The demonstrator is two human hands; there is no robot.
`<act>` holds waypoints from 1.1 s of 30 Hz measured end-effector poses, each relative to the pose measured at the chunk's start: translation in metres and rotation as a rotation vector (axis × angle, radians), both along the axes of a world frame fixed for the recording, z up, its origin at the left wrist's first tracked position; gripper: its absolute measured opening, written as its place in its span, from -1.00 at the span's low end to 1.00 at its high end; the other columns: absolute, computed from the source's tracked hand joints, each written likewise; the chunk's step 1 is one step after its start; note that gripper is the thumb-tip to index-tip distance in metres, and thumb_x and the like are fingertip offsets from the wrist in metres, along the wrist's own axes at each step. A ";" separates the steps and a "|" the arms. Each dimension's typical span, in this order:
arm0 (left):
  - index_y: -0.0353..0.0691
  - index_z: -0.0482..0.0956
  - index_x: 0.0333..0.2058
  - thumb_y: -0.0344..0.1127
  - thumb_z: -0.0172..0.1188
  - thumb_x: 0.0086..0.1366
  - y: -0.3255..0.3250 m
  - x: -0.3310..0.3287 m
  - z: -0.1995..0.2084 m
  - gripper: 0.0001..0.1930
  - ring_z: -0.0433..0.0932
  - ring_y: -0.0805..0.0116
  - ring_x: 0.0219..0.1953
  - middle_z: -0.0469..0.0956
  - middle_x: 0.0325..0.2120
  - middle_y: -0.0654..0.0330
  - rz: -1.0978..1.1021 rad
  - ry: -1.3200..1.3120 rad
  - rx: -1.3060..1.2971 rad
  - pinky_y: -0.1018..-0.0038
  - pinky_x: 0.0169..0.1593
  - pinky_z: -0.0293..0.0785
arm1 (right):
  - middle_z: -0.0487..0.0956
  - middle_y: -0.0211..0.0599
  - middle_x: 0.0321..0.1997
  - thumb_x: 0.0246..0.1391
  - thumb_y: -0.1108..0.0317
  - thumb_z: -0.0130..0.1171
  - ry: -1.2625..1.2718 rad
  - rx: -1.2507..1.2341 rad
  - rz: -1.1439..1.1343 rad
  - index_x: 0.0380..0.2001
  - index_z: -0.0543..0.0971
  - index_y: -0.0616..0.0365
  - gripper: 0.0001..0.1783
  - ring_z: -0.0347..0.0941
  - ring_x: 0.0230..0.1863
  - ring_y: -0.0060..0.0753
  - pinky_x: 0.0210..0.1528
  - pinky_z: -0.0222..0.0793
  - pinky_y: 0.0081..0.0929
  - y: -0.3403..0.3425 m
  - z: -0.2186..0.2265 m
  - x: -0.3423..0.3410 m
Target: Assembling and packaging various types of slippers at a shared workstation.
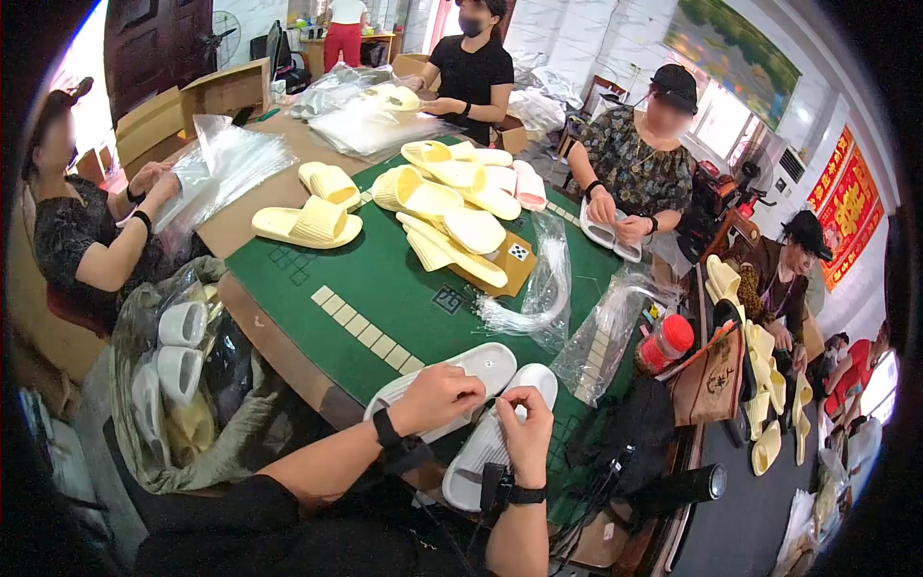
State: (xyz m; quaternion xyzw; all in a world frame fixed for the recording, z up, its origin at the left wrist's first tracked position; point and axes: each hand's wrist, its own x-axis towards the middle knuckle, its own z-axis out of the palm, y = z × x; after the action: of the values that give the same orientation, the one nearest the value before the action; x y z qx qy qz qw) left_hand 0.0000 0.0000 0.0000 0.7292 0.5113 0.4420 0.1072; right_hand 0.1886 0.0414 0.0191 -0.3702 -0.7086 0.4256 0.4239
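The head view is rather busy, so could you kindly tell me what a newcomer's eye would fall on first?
Probably the heap of mostly yellow slippers in the middle of the green table. Next might come the two white slippers at the near edge, under the left hand and right hand. The red banner on the right-hand wall also stands out.

up on the person's head we sit, left one of two side-by-side fisheyes, aimed down and out across the green desk [370, 274]; the left grip [437, 399] and right grip [527, 433] are close in, low and central, forearms [322, 464] entering from the lower edge; the wall [582, 34] stands far off up top; straight edges bow toward the rim of the view.
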 end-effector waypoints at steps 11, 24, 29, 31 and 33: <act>-0.11 0.64 -0.39 -0.29 0.27 0.19 0.002 0.032 0.013 -0.93 0.58 0.08 -0.47 0.57 -0.57 0.13 0.168 -0.065 -0.021 0.20 -0.38 0.45 | 0.56 -0.46 -0.38 0.13 0.58 0.26 0.216 -0.106 -0.158 -0.34 0.54 0.23 -0.92 0.46 -0.33 -0.64 -0.22 0.37 -0.63 0.005 -0.008 0.000; -0.21 0.64 -0.45 -0.42 0.29 0.10 0.003 0.027 0.001 -0.97 0.57 0.02 -0.44 0.61 -0.53 0.07 0.137 -0.164 -0.003 0.21 -0.32 0.45 | 0.59 -0.41 -0.32 0.17 0.47 0.28 0.266 -0.012 -0.312 -0.28 0.59 0.24 -0.91 0.49 -0.25 -0.61 -0.11 0.42 -0.57 0.002 -0.014 -0.006; -0.28 0.60 -0.45 -0.51 0.29 0.07 0.005 0.036 0.002 -0.94 0.52 0.07 -0.49 0.56 -0.56 0.08 0.083 -0.250 -0.054 0.24 -0.36 0.39 | 0.53 -0.43 -0.37 0.24 0.42 0.23 0.371 -0.070 -0.189 -0.23 0.53 0.25 -0.87 0.42 -0.29 -0.62 -0.17 0.39 -0.57 0.006 -0.015 -0.002; -0.30 0.59 -0.44 -0.53 0.29 0.07 0.007 0.037 0.002 -0.93 0.51 0.08 -0.50 0.55 -0.57 0.08 0.097 -0.233 -0.019 0.24 -0.37 0.37 | 0.52 -0.43 -0.39 0.24 0.42 0.22 0.377 -0.043 -0.207 -0.24 0.53 0.24 -0.88 0.40 -0.32 -0.63 -0.22 0.38 -0.56 0.008 -0.017 0.001; -0.31 0.59 -0.43 -0.55 0.28 0.07 0.006 0.035 -0.002 -0.93 0.51 0.08 -0.50 0.56 -0.55 0.08 0.126 -0.216 -0.039 0.25 -0.36 0.37 | 0.51 -0.49 -0.36 0.22 0.45 0.23 0.297 -0.095 -0.164 -0.24 0.52 0.21 -0.89 0.42 -0.28 -0.67 -0.18 0.37 -0.58 0.007 -0.016 0.001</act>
State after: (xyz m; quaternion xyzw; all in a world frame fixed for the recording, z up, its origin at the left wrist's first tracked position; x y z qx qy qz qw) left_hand 0.0348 0.0063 -0.0021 0.6414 0.5501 0.5139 0.1479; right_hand 0.1898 0.0487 0.0028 -0.3795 -0.5846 0.4727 0.5392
